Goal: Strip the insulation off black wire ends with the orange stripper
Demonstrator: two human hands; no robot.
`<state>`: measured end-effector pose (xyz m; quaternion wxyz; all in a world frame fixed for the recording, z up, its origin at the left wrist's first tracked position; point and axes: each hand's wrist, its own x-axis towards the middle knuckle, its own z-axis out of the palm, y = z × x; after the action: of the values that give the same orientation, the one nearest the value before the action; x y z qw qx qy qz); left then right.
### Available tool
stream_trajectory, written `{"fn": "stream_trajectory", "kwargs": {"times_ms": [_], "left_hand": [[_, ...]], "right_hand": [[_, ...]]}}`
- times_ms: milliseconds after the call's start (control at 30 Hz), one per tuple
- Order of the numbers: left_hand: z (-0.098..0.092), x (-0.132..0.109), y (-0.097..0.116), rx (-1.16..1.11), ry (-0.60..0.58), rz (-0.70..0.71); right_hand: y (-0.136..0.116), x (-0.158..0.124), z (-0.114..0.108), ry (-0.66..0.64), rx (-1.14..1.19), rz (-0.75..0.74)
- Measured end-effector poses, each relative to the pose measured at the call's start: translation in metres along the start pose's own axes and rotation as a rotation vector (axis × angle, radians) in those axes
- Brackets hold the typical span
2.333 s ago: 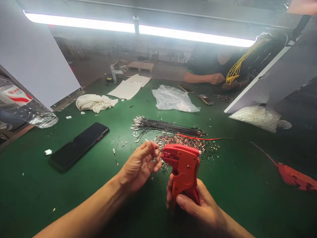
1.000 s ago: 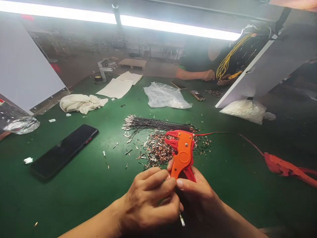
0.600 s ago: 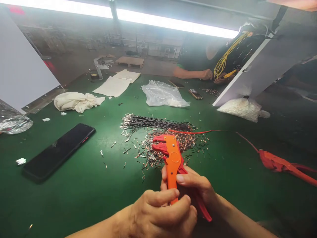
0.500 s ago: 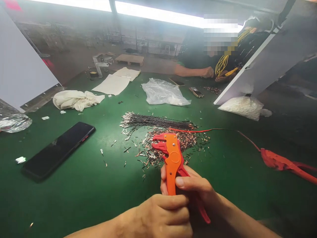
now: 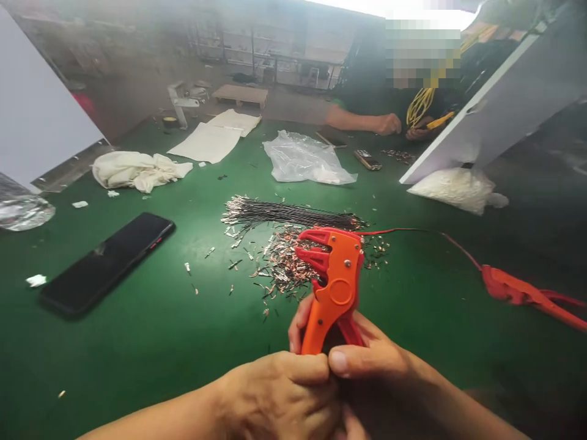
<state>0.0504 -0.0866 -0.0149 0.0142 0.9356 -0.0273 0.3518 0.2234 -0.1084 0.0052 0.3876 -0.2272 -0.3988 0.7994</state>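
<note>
An orange-and-red wire stripper (image 5: 342, 284) stands upright in the middle, jaws pointing left and held over a heap of wire scraps (image 5: 287, 263). My left hand (image 5: 284, 391) is wrapped as a fist round the bottom of its orange handle. From the right, my right hand (image 5: 380, 360) grips the handles, with its thumb across the front and some fingertips showing at the left side. The lower handle ends are hidden by my hands. No wire can be made out between the jaws. Just behind lies a bundle of black wires (image 5: 293, 212) with metal ends at the left.
A black phone (image 5: 107, 263) lies at left. A second red tool (image 5: 527, 287) and a thin red strip (image 5: 413, 230) lie at right. Farther back are a cream cloth (image 5: 137, 170), a clear plastic bag (image 5: 305, 159) and a white bag (image 5: 454, 189). A co-worker's hand (image 5: 389, 124) is near yellow wires.
The wire stripper has moved right and up a little and now leans more to the right. Its red handle has swung in, its end now hidden by my hands. The camera view has tipped down slightly.
</note>
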Motion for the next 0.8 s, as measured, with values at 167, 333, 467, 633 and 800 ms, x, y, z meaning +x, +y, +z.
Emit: {"fn": "stream_trajectory", "kwargs": {"times_ms": [167, 333, 467, 633, 800], "left_hand": [[0.004, 0.002, 0.002, -0.018, 0.102, -0.020], [0.005, -0.002, 0.002, 0.002, 0.010, -0.020], [0.014, -0.012, -0.001, -0.053, -0.044, 0.056], [0.019, -0.016, -0.005, -0.097, 0.025, 0.021], [0.012, 0.000, -0.005, -0.112, 0.220, -0.041]], "right_hand": [[0.002, 0.001, 0.000, -0.037, -0.054, -0.031], [0.001, 0.002, -0.002, -0.037, -0.059, 0.002], [0.003, 0.004, -0.001, -0.040, 0.026, 0.051], [0.005, 0.006, 0.002, -0.075, 0.004, 0.056], [0.003, 0.007, 0.003, 0.008, 0.107, 0.017]]}}
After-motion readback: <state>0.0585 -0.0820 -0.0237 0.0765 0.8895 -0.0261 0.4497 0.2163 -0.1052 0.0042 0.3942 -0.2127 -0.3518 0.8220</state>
